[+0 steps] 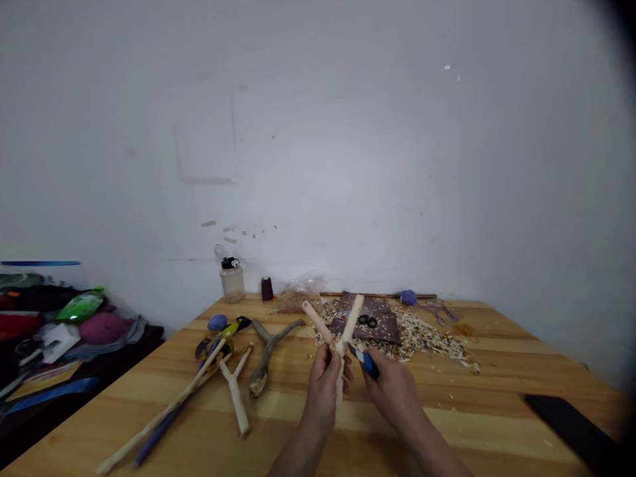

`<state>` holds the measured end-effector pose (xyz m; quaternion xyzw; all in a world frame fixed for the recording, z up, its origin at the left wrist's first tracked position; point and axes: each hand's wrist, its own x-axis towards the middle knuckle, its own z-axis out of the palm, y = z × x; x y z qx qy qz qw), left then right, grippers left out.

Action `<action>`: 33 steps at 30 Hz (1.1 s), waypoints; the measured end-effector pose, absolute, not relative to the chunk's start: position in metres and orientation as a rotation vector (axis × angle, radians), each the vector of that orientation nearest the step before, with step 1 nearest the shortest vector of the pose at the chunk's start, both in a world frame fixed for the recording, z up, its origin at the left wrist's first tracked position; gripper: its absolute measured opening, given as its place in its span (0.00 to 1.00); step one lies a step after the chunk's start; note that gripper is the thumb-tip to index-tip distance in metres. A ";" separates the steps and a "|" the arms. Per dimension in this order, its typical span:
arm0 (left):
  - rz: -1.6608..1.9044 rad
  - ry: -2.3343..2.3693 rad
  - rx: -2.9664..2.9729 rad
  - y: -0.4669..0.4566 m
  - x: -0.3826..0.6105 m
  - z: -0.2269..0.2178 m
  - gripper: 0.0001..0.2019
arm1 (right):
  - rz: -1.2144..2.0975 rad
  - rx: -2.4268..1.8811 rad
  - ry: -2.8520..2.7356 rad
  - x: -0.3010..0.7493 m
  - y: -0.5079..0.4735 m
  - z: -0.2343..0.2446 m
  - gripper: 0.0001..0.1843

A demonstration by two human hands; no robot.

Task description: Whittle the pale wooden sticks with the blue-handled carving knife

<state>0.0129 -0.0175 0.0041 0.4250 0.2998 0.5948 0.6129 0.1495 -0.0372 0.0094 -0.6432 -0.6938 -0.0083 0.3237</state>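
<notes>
My left hand (322,387) grips a peeled, pale wooden forked stick (351,320) at its junction, with both arms pointing up and away from me. My right hand (391,397) is shut on a small knife with a blue handle (366,362), held close beside the fork. Its blade is hidden or too small to make out. Below the hands lies the wooden tabletop (447,404). Beyond the fork are a heap of pale wood shavings (422,338) and a brown sheet (382,326).
To the left lie a peeled fork (235,391), a bark-covered forked branch (268,351), long sticks (163,404) and a yellow-handled tool (233,329). A plastic bottle (232,281) and dark spool (267,289) stand by the wall (318,132). A black strip (571,430) lies right.
</notes>
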 end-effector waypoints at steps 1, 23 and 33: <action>1.371 0.692 0.982 -0.017 0.013 0.004 0.21 | 0.045 -1.655 -1.819 0.150 -0.036 0.008 0.08; 1.322 0.683 1.087 -0.014 0.011 0.001 0.19 | 0.423 -1.533 -1.746 0.149 -0.026 -0.002 0.13; 1.428 0.951 1.629 -0.015 0.001 -0.002 0.12 | 0.901 -1.370 -1.541 0.138 -0.022 -0.008 0.13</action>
